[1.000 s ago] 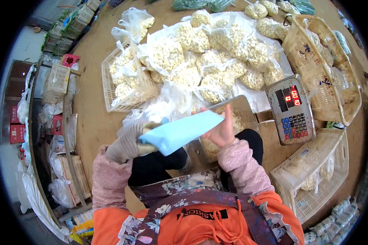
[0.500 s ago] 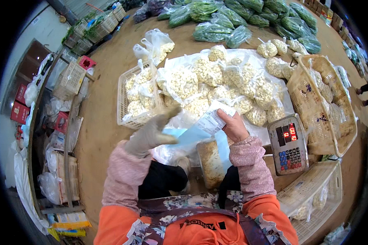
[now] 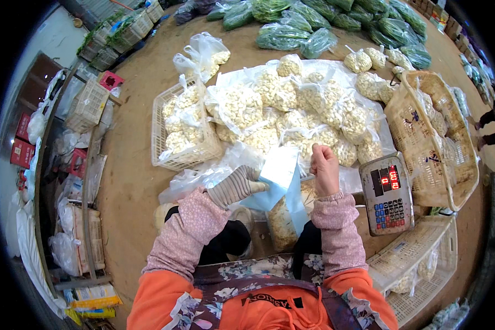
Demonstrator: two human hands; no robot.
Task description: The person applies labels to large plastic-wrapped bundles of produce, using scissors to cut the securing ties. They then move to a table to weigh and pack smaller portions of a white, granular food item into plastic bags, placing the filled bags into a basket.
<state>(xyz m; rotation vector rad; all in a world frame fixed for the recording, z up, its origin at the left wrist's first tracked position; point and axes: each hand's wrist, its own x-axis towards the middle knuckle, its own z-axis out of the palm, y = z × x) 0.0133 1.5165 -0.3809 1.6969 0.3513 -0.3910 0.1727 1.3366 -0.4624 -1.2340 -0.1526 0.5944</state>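
My left hand [image 3: 232, 186], in a striped knit glove, grips a pale blue strip of label paper [image 3: 283, 184] between thumb and fingers. A whiter sheet forms its upper part, and its tail hangs down over a stained, box-shaped stand [image 3: 283, 225] between my legs. Just right of the strip, my bare right hand [image 3: 325, 170] is raised with its fingers pinched together, apart from the paper. Whatever lies between those fingertips is too small to make out. Beyond both hands, several clear bags of pale, peeled clove-like pieces [image 3: 313, 104] lie heaped on white plastic sheeting.
At the right stand a digital scale display [image 3: 388, 192] with lit red digits, a tall tan basket [image 3: 407, 137] and a low white crate [image 3: 418, 258]. A white crate of bags [image 3: 162, 157] sits at the left. Bagged green vegetables [image 3: 283, 39] lie at the back.
My left hand has moved right and down and taken hold of the label strip. My right hand has let go of the strip and shifted slightly right, its fingers pinched.
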